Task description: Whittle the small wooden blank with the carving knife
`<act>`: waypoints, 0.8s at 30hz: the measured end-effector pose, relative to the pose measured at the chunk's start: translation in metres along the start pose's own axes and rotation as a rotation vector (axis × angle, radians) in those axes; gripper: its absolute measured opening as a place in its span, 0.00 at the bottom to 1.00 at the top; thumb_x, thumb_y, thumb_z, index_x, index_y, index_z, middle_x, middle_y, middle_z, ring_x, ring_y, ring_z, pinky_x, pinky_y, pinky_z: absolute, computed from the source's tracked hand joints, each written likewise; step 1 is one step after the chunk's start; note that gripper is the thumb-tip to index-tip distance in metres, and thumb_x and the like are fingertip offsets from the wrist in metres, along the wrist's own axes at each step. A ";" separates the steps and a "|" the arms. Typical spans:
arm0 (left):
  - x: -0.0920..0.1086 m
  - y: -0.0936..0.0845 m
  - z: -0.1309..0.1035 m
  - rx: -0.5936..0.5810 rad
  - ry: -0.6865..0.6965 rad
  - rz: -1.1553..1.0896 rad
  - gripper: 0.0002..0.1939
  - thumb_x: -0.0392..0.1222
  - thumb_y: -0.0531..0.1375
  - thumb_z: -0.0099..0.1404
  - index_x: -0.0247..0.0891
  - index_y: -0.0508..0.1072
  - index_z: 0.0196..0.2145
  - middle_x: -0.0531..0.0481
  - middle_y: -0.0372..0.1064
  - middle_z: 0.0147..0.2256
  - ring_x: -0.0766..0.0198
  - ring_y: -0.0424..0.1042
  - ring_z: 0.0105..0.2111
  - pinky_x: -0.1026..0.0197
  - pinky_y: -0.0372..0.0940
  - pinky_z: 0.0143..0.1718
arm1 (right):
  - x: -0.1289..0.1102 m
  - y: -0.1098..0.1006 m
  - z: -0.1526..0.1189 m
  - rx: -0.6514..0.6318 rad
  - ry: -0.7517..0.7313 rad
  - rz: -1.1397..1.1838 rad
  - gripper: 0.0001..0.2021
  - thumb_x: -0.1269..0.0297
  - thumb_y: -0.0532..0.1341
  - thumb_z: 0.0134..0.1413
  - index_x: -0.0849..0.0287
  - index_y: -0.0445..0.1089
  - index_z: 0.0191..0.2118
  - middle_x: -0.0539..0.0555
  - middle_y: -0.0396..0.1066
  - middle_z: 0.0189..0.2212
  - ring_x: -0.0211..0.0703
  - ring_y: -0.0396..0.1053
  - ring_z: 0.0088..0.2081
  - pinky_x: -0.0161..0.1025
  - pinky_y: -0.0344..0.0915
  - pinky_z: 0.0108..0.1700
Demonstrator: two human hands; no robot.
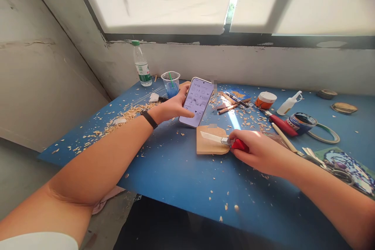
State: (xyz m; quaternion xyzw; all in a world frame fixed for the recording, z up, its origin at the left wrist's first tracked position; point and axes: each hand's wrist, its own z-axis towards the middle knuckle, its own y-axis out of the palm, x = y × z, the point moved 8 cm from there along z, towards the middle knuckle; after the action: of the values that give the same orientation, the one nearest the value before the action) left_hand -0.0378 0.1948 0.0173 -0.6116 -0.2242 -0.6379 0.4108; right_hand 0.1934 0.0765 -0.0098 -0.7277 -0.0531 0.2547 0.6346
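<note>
Our white sleeve [41,241] is closest to us, down at the bottom left, and our left arm [108,160] reaches out from it over the blue table [172,172]. Lots of little wood bits [131,113] lie past that arm, and a water bottle [142,64] with a green cap [135,43] stands behind them. Next comes a clear cup [168,85] with a green straw [171,79]. Our left hand [172,107] has a black band [149,119] on its wrist and is gripping a phone [199,99], with the thumb on the lit screen. The phone leans up, just behind a small block of wood [211,149] that lies flat on the table. Over the block we see the blade of a knife [225,141], but we can't tell if they touch. Our right hand [253,148] is closed around the knife's red handle. Farther right, we see an orange and white jar [265,100], a tool with a red handle [283,125], a little squeeze bottle [288,104] and a ring of tape [329,141].
</note>
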 end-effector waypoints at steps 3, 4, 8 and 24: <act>-0.001 -0.001 0.001 -0.006 0.008 0.036 0.51 0.30 0.72 0.53 0.51 0.52 0.67 0.40 0.73 0.59 0.42 0.76 0.59 0.40 0.73 0.55 | 0.000 0.001 0.001 -0.005 0.001 0.007 0.11 0.60 0.57 0.64 0.47 0.70 0.49 0.51 0.79 0.43 0.50 0.73 0.41 0.43 0.63 0.37; -0.002 -0.001 0.002 -0.005 0.010 0.049 0.51 0.29 0.72 0.53 0.51 0.52 0.67 0.40 0.72 0.59 0.42 0.75 0.60 0.40 0.73 0.56 | 0.000 0.001 0.001 -0.005 0.000 0.008 0.11 0.60 0.58 0.64 0.48 0.70 0.49 0.51 0.79 0.44 0.50 0.73 0.41 0.43 0.63 0.38; -0.001 -0.002 0.003 -0.008 0.030 0.101 0.51 0.31 0.73 0.54 0.50 0.51 0.67 0.39 0.72 0.59 0.42 0.74 0.61 0.37 0.71 0.59 | 0.000 0.001 0.001 0.003 -0.019 0.010 0.10 0.60 0.58 0.63 0.48 0.70 0.49 0.52 0.79 0.43 0.50 0.73 0.40 0.42 0.63 0.37; -0.010 -0.018 0.007 0.203 0.003 -0.265 0.30 0.37 0.71 0.55 0.43 0.64 0.53 0.45 0.73 0.51 0.46 0.77 0.51 0.46 0.76 0.45 | 0.002 0.004 0.001 0.004 -0.047 0.036 0.10 0.59 0.59 0.64 0.48 0.70 0.49 0.51 0.78 0.44 0.50 0.73 0.42 0.45 0.66 0.40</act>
State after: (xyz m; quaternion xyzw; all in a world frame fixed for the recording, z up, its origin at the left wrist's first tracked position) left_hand -0.0491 0.2132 0.0127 -0.5311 -0.3658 -0.6614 0.3829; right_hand 0.1935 0.0771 -0.0141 -0.7210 -0.0543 0.2834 0.6300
